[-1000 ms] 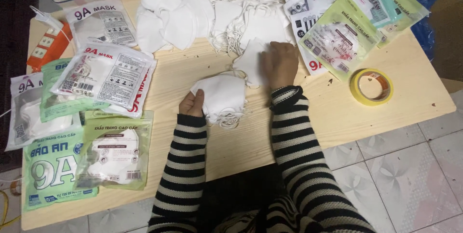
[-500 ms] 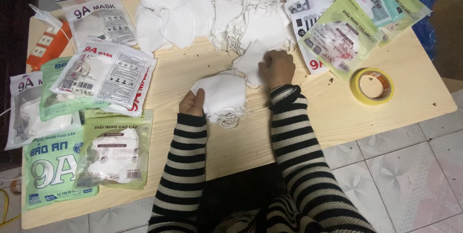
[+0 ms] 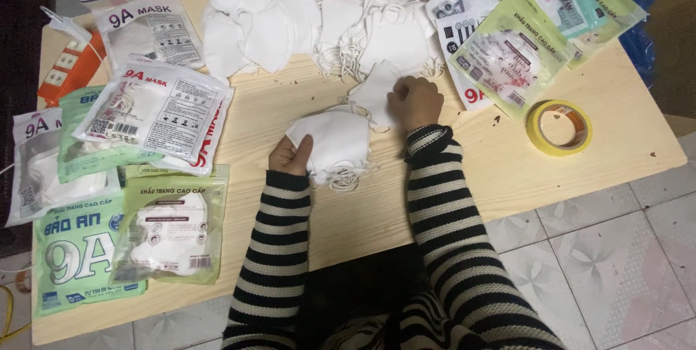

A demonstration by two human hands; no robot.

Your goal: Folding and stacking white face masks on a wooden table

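I see a small stack of white face masks [image 3: 333,143] lying at the middle of the pale wooden counter [image 3: 449,198], its ear loops spilling toward the near edge. My left hand [image 3: 291,156] is curled against the stack's left side, fingers pressed together on it. My right hand [image 3: 415,101] sits just beyond and to the right, fingers bunched and pinching a single white mask [image 3: 375,91] that overlaps the stack's far right corner. Both arms wear black-and-white striped sleeves.

Farther off, a big loose heap of white masks [image 3: 319,17] covers the far middle of the counter, touching the single mask. To the right of the heap lies a fan of printed mask packets [image 3: 507,46], and near them, well apart from my right hand, a roll of yellow tape [image 3: 558,127]. On the left side lie more packets: white ones [image 3: 156,107] farther away, green ones [image 3: 170,223] at the near left corner. An orange and white power strip [image 3: 69,67] sits at the far left.
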